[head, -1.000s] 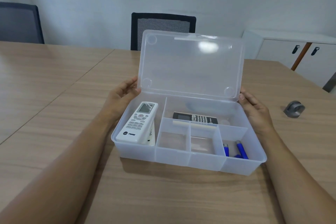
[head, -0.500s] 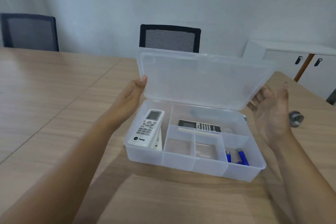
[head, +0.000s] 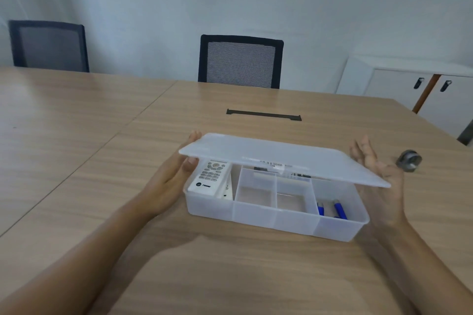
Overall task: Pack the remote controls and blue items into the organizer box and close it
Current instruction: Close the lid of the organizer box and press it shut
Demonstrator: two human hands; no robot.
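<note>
Left grip point(head: 176, 174) pinches the lid point(head: 276, 155) at its left edge, thumb under and fingers over, while the right hand point(head: 378, 181) stands open-palmed just beside the lid's right end, not clearly touching it. At frame centre the box point(head: 276, 220) sits on the table point(head: 102, 148) with the white remote point(head: 208, 179) in its left bay, a dark remote point(head: 297, 174) half hidden at the back, and the blue items point(head: 331, 208) at lower right. Packing looks done and closing is in hand; next, I judge, the lid must be lowered squarely and pressed until it seats.
</note>
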